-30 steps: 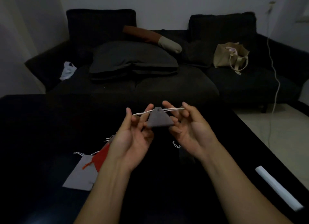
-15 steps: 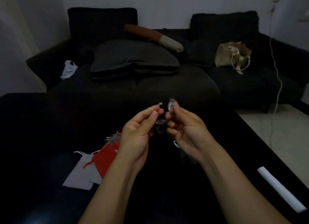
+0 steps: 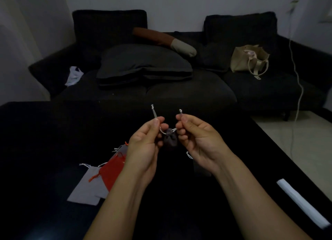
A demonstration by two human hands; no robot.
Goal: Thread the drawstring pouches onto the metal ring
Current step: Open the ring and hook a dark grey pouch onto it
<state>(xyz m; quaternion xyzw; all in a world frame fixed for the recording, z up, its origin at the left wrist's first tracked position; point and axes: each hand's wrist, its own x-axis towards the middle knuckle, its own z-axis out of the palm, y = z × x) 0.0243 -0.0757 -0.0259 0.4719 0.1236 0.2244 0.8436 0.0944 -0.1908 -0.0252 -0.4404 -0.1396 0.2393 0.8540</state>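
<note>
Since 0.5 s ago both hands have spread apart, pulling the cords out w/ the pouch mouth cinched. Head view: left hand point(image 3: 143, 146) pinches one white cord end, right hand point(image 3: 195, 141) pinches the other; grey pouch point(image 3: 170, 139) hangs between them, above the black table point(image 3: 45, 135). Red pouch point(image 3: 112, 169) overlaps a light grey pouch point(image 3: 88, 187) on the table, left (metal ring not made out).

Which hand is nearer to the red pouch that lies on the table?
The left hand. It hangs just right of the red pouch and overlaps its edge in the head view. The right hand is farther right, beyond the small grey pouch held between both hands.
</note>
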